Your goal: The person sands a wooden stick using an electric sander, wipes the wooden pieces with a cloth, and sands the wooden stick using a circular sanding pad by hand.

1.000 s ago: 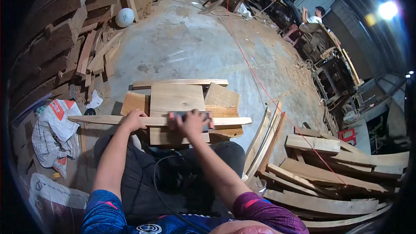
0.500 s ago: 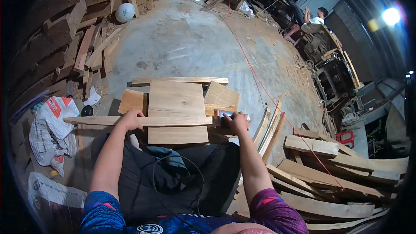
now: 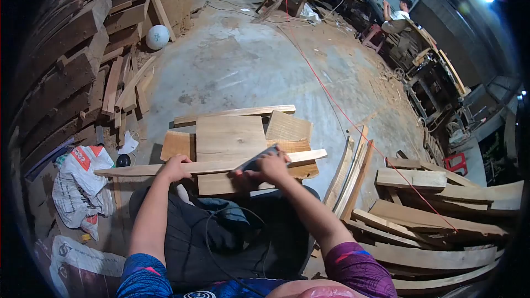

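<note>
A long narrow wooden strip (image 3: 135, 170) lies crosswise over a flat wooden board (image 3: 229, 132), its left end tapering past the board's edge. My left hand (image 3: 176, 169) is closed around the strip, left of the board. In my right hand (image 3: 273, 166) is a hand plane (image 3: 255, 159) with a grey, flat body. It sits slantwise over the right part of the strip, and my fingers hide part of it. Other wood pieces, such as an angled block (image 3: 290, 127), lie under and around the board.
Stacked planks (image 3: 436, 256) lie at the right, and a timber pile (image 3: 66, 72) stands at the left. A white sack (image 3: 83, 187) and a ball (image 3: 158, 37) are on the left. A red cord (image 3: 331, 96) crosses the floor. A person (image 3: 396, 16) sits far right.
My right hand has picked up the hand plane from the strip's right end and moved it left onto the strip. My left hand still grips the strip. The view has shifted slightly.
</note>
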A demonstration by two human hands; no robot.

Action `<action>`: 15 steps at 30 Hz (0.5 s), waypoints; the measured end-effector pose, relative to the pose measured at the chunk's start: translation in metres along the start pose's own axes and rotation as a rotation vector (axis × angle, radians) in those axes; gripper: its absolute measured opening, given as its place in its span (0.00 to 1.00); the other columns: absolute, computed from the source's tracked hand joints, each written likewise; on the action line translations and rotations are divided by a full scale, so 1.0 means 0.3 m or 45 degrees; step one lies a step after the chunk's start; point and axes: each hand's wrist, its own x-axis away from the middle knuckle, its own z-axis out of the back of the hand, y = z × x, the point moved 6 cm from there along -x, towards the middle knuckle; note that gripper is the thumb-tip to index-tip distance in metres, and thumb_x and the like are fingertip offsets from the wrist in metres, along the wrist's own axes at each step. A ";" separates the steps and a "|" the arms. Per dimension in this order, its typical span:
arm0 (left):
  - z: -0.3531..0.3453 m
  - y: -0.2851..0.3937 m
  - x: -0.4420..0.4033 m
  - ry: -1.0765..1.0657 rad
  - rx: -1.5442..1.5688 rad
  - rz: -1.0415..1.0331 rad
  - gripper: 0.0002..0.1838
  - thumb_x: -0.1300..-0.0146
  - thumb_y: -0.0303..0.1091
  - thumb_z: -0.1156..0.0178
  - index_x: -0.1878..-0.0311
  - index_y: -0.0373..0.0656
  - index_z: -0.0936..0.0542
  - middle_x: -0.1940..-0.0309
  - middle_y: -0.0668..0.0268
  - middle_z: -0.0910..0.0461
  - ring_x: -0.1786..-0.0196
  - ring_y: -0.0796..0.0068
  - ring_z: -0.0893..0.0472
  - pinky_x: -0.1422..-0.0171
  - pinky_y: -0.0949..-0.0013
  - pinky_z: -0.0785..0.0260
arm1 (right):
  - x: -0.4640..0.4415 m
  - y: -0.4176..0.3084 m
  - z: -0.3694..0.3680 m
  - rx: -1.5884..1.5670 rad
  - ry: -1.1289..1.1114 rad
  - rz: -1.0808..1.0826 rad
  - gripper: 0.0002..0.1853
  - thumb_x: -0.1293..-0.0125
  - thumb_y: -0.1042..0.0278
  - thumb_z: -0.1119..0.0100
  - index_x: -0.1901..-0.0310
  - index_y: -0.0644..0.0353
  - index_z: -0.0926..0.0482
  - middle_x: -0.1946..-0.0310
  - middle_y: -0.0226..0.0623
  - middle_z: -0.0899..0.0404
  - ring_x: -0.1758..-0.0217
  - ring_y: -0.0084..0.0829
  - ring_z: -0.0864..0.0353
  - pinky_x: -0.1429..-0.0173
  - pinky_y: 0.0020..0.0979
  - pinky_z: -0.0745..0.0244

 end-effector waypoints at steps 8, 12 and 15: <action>-0.009 -0.014 -0.031 0.026 0.008 -0.026 0.24 0.64 0.24 0.23 0.58 0.40 0.18 0.58 0.61 0.19 0.56 0.61 0.18 0.54 0.61 0.22 | 0.091 0.634 0.024 0.032 -0.108 -0.765 0.40 0.39 0.21 0.50 0.60 0.57 0.11 0.61 0.49 0.13 0.54 0.49 0.14 0.46 0.49 0.23; -0.004 0.013 -0.015 -0.013 0.047 0.059 0.24 0.65 0.25 0.22 0.59 0.42 0.17 0.58 0.59 0.18 0.54 0.59 0.17 0.50 0.61 0.23 | 0.020 0.389 0.000 0.125 -0.115 -0.674 0.39 0.38 0.24 0.50 0.62 0.59 0.11 0.63 0.49 0.13 0.56 0.48 0.14 0.41 0.50 0.29; -0.017 0.017 -0.025 0.021 -0.110 -0.075 0.23 0.62 0.30 0.21 0.58 0.43 0.17 0.55 0.58 0.18 0.53 0.53 0.17 0.47 0.58 0.24 | -0.030 0.129 -0.028 0.084 -0.030 -0.340 0.38 0.37 0.24 0.51 0.57 0.56 0.12 0.54 0.43 0.14 0.41 0.45 0.21 0.25 0.61 0.51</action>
